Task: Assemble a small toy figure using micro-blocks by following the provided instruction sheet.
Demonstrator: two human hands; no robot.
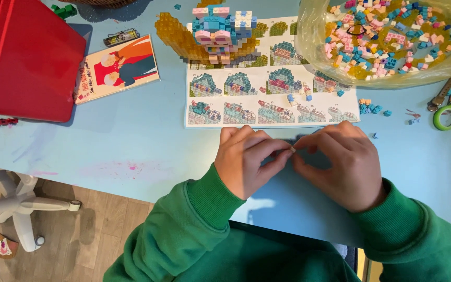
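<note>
The left hand (246,159) and right hand (340,164) meet on the blue table (147,141), fingertips pinched together on a tiny pale brick (292,149). The picture sheet (267,99) lies just beyond them.

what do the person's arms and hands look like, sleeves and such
Both arms wear long green sleeves with ribbed cuffs at the wrists. The left hand and right hand are bare: no gloves, rings, or watch show.
</note>
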